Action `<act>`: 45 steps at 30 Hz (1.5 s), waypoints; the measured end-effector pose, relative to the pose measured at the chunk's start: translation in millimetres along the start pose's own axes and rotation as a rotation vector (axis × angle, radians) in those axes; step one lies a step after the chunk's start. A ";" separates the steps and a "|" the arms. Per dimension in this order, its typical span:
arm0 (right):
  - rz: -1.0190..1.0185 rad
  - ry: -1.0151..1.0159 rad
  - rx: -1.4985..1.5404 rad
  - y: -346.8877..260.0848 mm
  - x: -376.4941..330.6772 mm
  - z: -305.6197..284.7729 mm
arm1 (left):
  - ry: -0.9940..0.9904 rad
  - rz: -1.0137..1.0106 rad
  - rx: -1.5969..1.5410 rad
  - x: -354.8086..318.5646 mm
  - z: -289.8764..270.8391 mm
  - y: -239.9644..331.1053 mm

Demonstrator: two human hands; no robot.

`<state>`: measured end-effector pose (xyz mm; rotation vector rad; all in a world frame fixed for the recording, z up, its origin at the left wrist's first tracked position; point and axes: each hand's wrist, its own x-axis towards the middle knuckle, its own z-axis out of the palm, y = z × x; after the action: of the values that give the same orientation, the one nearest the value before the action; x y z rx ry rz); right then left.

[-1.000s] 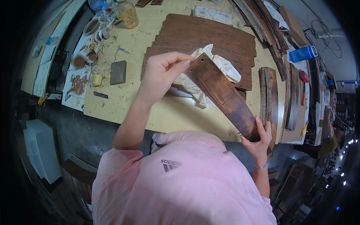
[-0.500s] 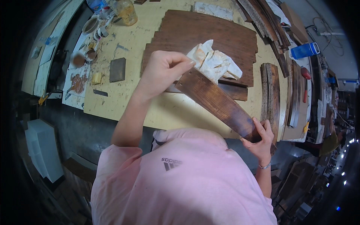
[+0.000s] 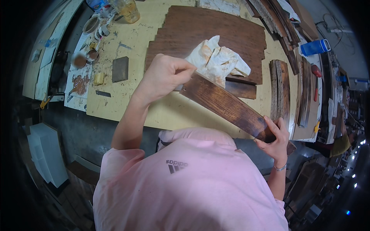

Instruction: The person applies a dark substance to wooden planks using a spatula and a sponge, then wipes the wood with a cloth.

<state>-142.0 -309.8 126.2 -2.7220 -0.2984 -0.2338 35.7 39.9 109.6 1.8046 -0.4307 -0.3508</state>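
A dark brown wooden plank (image 3: 227,102) slants across the front of the table, held up above its edge. My left hand (image 3: 163,77) is closed in a pinch at the plank's upper left end, thumb and forefinger at the corner. Small holes show near that end. Around the lower right end, my right hand (image 3: 275,134) is wrapped with its thumb on the near edge. Just behind the plank lies a crumpled white cloth (image 3: 219,61) with brown stains. It rests on joined dark brown boards (image 3: 208,29) spread over the table.
A yellowish worktable (image 3: 154,115) bears a grey block (image 3: 120,69), a yellow block (image 3: 99,79) and a small dark strip (image 3: 103,94) on the left. Beyond stand stained pots and a jar (image 3: 129,11). Boards (image 3: 279,88), a blue container (image 3: 315,47) and a red-handled tool (image 3: 316,73) lie right.
The plank's right end and my right hand have shifted to the right. My left hand has moved slightly left, still at the plank's upper end.
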 end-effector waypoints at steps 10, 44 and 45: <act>0.026 -0.029 0.001 1.8 2.5 0.2 | 0.026 -0.013 -0.045 -6.6 1.8 -6.5; 0.124 -0.477 0.261 -0.5 8.3 137.6 | 0.220 -0.381 0.013 -76.6 -1.4 -150.2; 0.110 -0.480 0.278 -2.4 10.9 144.3 | 0.330 -0.370 0.089 -80.5 -11.3 -155.2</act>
<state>-114.7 -248.4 -2.0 -2.4725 -0.2843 0.4653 -13.6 124.6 -35.6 1.9856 0.1234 -0.2827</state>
